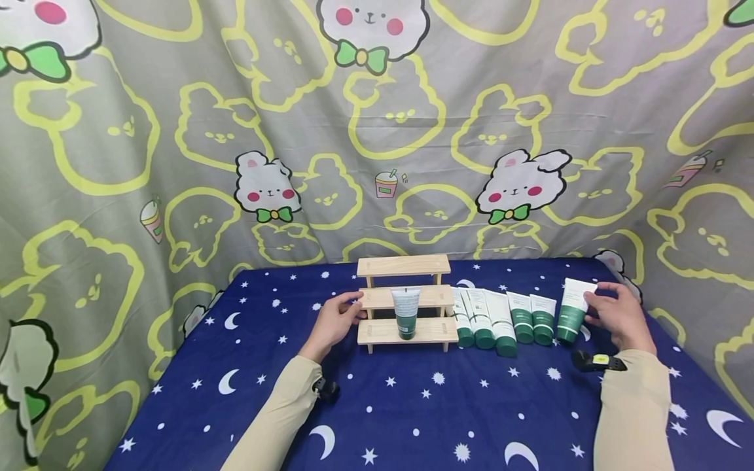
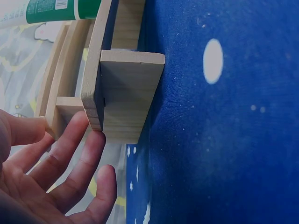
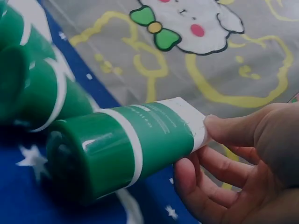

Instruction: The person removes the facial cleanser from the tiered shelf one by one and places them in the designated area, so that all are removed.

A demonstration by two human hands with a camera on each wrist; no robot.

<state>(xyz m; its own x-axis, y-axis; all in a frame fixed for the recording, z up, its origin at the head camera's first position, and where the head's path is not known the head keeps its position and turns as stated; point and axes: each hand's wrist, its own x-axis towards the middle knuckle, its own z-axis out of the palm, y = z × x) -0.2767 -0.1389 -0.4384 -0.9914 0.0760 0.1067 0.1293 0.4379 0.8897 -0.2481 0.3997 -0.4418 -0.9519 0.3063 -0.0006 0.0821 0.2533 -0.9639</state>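
Observation:
A three-tier wooden stand (image 1: 406,265) is set on the table, its steps rising toward the back. My left hand (image 1: 338,320) holds its left end; in the left wrist view the thumb (image 2: 28,129) lies at the end of the middle shelf and other fingertips touch the bottom shelf. On the bottom shelf a green and white squeeze tube (image 1: 406,314) stands upright on its cap. At the right, my right hand (image 1: 618,314) pinches another squeeze tube (image 1: 574,311) near its flat white end, cap downward. The right wrist view shows this tube's green body (image 3: 126,144) pointing away from the fingers.
Several more green and white tubes (image 1: 501,317) lie in a row between the stand and my right hand, caps toward me. A dark blue cloth (image 1: 448,418) with stars and moons covers the table. Behind it hangs a grey patterned curtain (image 1: 412,144).

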